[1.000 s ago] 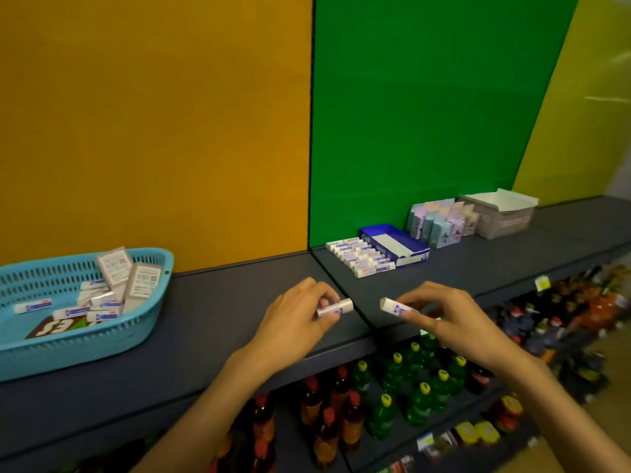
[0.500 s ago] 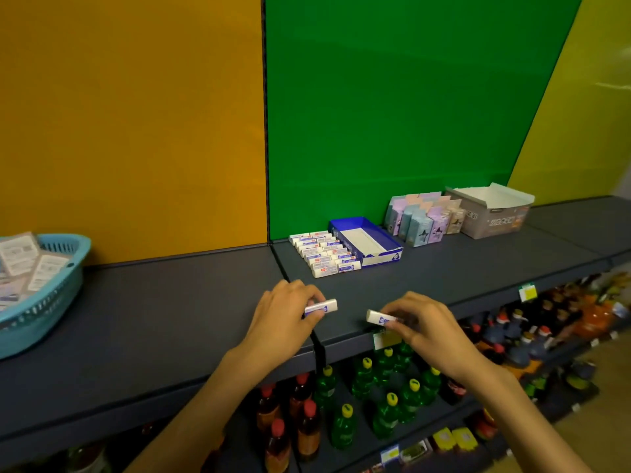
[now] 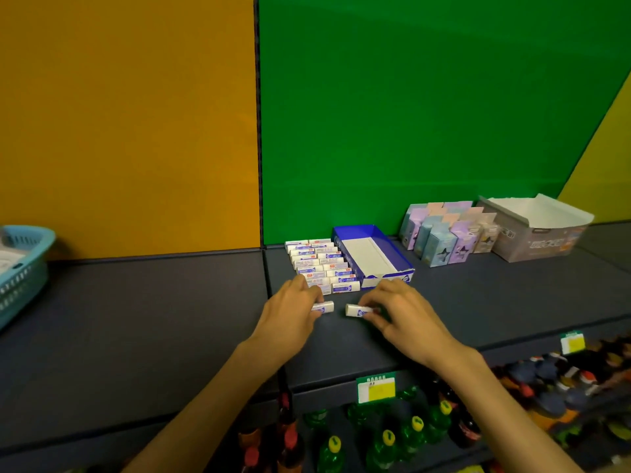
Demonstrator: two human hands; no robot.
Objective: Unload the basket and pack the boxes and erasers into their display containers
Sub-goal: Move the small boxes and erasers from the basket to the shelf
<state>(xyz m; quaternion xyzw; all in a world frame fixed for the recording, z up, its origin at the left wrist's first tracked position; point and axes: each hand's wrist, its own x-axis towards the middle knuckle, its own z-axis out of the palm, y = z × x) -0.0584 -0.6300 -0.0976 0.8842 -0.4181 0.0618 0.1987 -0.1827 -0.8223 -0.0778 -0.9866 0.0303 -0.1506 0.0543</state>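
My left hand (image 3: pixel 288 314) pinches a white eraser (image 3: pixel 323 306) just above the dark shelf (image 3: pixel 153 319). My right hand (image 3: pixel 404 314) pinches a second white eraser (image 3: pixel 355 309), a small gap between the two. Both sit just in front of two rows of erasers (image 3: pixel 321 264) laid on the shelf. Right of the rows stands the blue display tray (image 3: pixel 372 256), its white inside bare. Pastel boxes (image 3: pixel 444 235) stand upright further right, beside an open grey carton (image 3: pixel 536 230). The blue basket (image 3: pixel 20 271) shows only partly at the left edge.
Orange, green and yellow panels back the shelf. Below its front edge hang price tags (image 3: pixel 375 387), and a lower shelf holds green bottles (image 3: pixel 386 442) and red-capped bottles (image 3: pixel 290 442).
Both hands moved forward from the shelf's front edge to just before the eraser rows, still holding one eraser each. The view swung right, so the basket slid to the left edge.
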